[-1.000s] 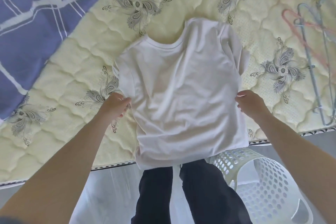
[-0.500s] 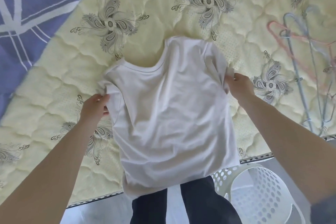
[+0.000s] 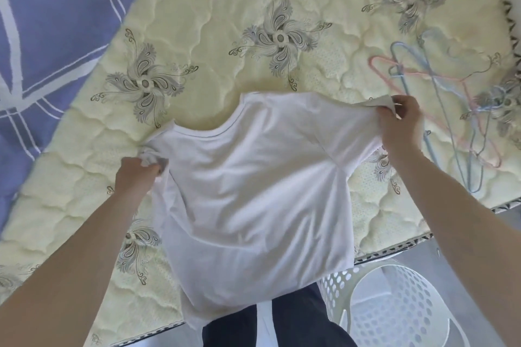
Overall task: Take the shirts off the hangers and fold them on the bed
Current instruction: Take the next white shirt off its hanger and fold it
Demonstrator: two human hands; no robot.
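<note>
Shirt [image 3: 253, 186] lies collar-away between both hands, left hand [image 3: 136, 175] and right hand [image 3: 400, 127] each pinching a sleeve

The white short-sleeved cotton-like shirt [image 3: 253, 191] was thin, matt knit cloth, soft and lightly creased, with a narrow stitched band at the neckline. The pale yellow quilted mattress of the bed [image 3: 225, 3] had a faintly sheened woven cover, puffed between wavy stitch lines and printed with grey feathered motifs. The blue blanket with white stripes [image 3: 50, 22] looked like matt woven cloth. The thin pink and light blue hangers [image 3: 439, 110] seemed smooth, coated wire, though whether plastic or metal could not be told. The white perforated plastic laundry basket [image 3: 394, 307] was smooth and slightly glossy. The dark trousers [image 3: 296, 324] were matt cloth.
</note>
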